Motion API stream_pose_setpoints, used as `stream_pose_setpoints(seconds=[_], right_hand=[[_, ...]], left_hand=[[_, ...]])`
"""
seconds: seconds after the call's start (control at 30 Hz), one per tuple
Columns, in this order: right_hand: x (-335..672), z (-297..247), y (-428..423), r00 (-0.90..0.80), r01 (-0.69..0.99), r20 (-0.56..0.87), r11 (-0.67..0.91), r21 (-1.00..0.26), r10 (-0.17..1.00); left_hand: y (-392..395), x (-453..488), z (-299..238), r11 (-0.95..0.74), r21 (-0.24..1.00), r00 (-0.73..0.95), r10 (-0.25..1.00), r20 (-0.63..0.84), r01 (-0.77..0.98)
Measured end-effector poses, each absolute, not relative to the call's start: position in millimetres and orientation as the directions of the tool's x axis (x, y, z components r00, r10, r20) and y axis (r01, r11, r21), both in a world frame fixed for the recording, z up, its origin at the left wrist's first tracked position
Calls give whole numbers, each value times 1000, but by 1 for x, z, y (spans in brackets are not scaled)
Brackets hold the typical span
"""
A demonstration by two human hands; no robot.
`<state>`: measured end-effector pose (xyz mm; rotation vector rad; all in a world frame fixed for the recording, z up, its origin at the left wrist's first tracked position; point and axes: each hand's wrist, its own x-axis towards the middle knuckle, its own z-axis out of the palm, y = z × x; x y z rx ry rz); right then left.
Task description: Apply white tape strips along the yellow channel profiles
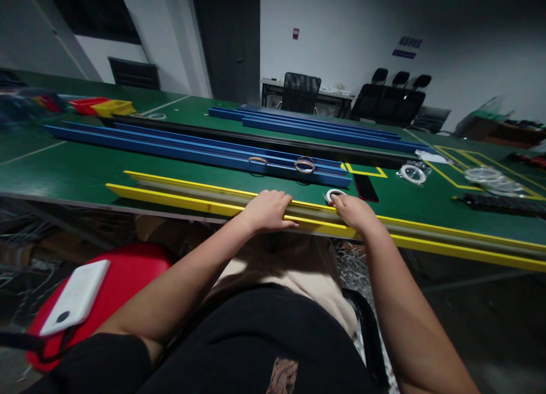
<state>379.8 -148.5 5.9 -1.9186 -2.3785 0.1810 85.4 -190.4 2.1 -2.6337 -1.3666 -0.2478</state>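
A long yellow U-shaped channel [191,199] lies along the near edge of the green table. My left hand [268,211] is closed over it, fingers across its far side and the thumb stretched along the near wall. Further right, my right hand [355,213] reaches across the same channel. Its fingers are closed on a small white roll of tape [333,195] just behind the channel; the hand hides part of the roll. Blue channels [179,149] lie beyond, with a brownish tape ring [304,165] resting on them.
Near my right hand is a dark phone [365,188]. Bagged white rolls [413,173] and a black strip [503,203] lie to the right. More blue channels [315,127] and a yellow bin [113,108] are further back. A red stool [128,274] holding a white device stands below left.
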Motion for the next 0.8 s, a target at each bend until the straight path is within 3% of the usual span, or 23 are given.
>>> stream_pose_setpoints(seconds=[0.1,0.2,0.37,0.5,0.8], right_hand=[[384,4,-153,-238,918,188,284,-276,953],[380,3,-162,-316,874,306,401,-274,898],[363,4,-179,-379,914,175,397,-79,909],[358,9,-182,-378,920,71,383,-79,923],[352,10,-200,-391,920,162,388,56,906]], left_hand=[[-192,86,2,-567,-67,566,790,236,821],[-191,86,2,-567,-51,563,798,216,822],[-188,87,4,-565,-35,561,806,189,824],[-189,87,4,-569,-43,565,801,197,821],[-192,86,4,-561,-61,561,803,203,825]])
